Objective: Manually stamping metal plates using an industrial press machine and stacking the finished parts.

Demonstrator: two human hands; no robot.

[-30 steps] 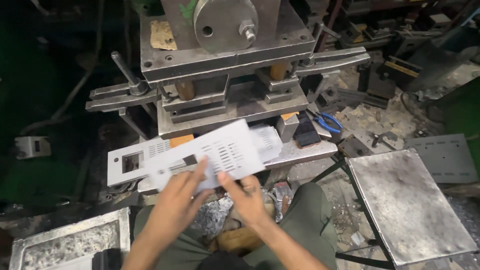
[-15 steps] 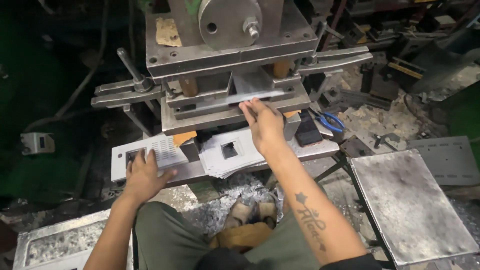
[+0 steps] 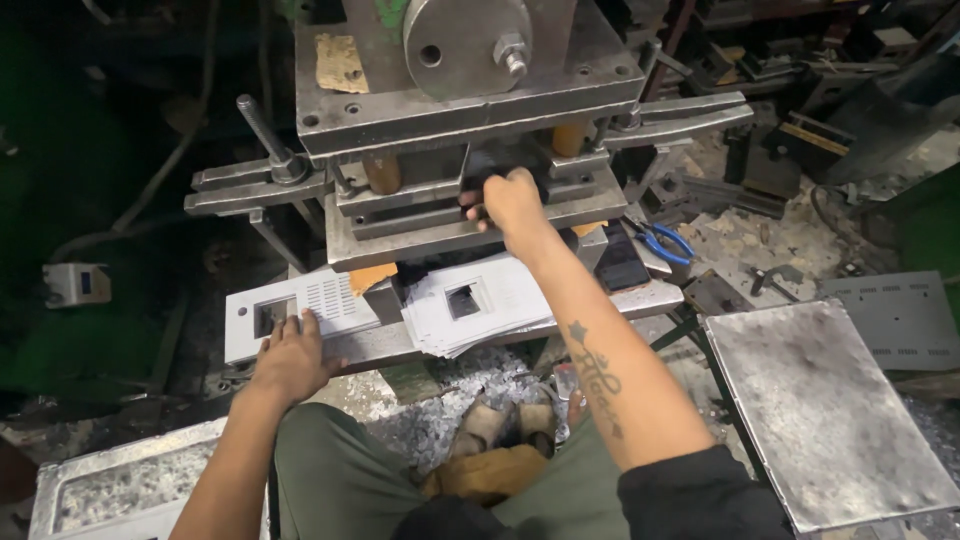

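At frame centre the right hand [image 3: 512, 203] reaches into the gap of the grey press [image 3: 460, 110]. Lower left, the left hand [image 3: 292, 357] lies flat on a perforated white sheet [image 3: 300, 305]. A stack of white sheets [image 3: 478, 305] sits just beside it on the bench [image 3: 650, 297].

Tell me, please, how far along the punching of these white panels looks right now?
Partly done, it seems. A stack of white panels with cut-out windows lies on the press table. In hand: the right hand reaches into the die gap of the press. The left hand rests on another white panel waiting beside it.
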